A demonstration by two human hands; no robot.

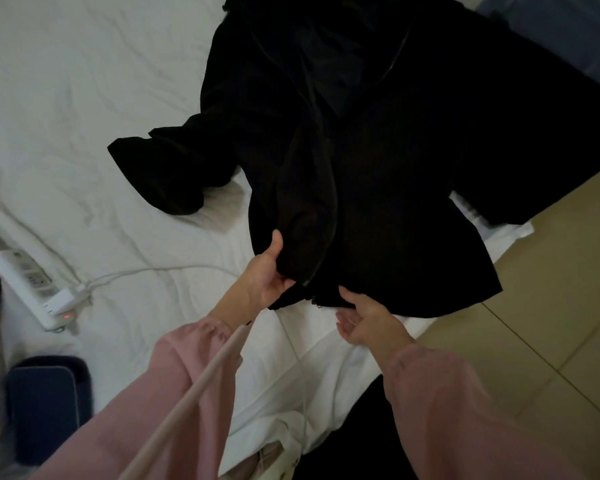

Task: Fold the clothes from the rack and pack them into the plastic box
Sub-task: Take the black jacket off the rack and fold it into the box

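We face a bed (66,98) under a creased white sheet, with beige floor tiles (551,306) to its right. A power strip (32,289) lies on the sheet at left, and a dark blue pad (45,403) lies nearer us. The black garment (378,168) is spread on the bed. Our left hand (264,275) grips its near hem, thumb on top. Our right hand (368,320) meets the hem palm up; we cannot tell whether its fingers clamp the cloth.

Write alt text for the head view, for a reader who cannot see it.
A black jacket lies spread on a white bed sheet; the person's left hand grips its near hem and the right hand touches the hem beside it. A white power strip with a red light lies on the sheet at left.
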